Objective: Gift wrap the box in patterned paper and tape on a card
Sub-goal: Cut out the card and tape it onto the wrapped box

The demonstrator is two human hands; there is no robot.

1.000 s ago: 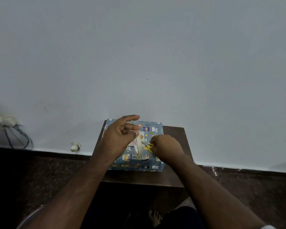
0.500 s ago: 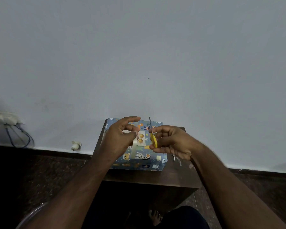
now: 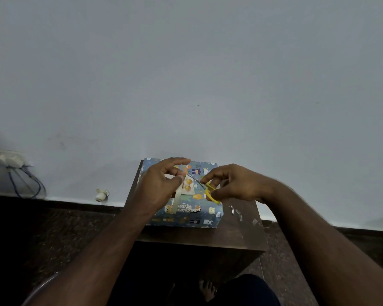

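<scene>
The box (image 3: 199, 214), wrapped in blue paper with cartoon animals, lies on a small dark wooden table (image 3: 237, 235). A pale card (image 3: 189, 186) with gold balls rests on its top. My left hand (image 3: 159, 186) hovers over the box and pinches the upper end of a pale tape strip (image 3: 177, 200) that hangs down to the paper. My right hand (image 3: 234, 184) grips small yellow-handled scissors (image 3: 208, 191); their blades point left toward the tape near my left thumb.
Small tape scraps (image 3: 239, 214) lie on the table right of the box. The table stands against a pale wall. A wall socket with cables (image 3: 16, 171) is at far left, a small white object (image 3: 101, 194) on the skirting. My bare foot (image 3: 206, 289) is below the table.
My right hand lifted the scissors off the box, raised them upright, then tilted the blades leftward to the tape. My left hand stays holding the tape strip up.
</scene>
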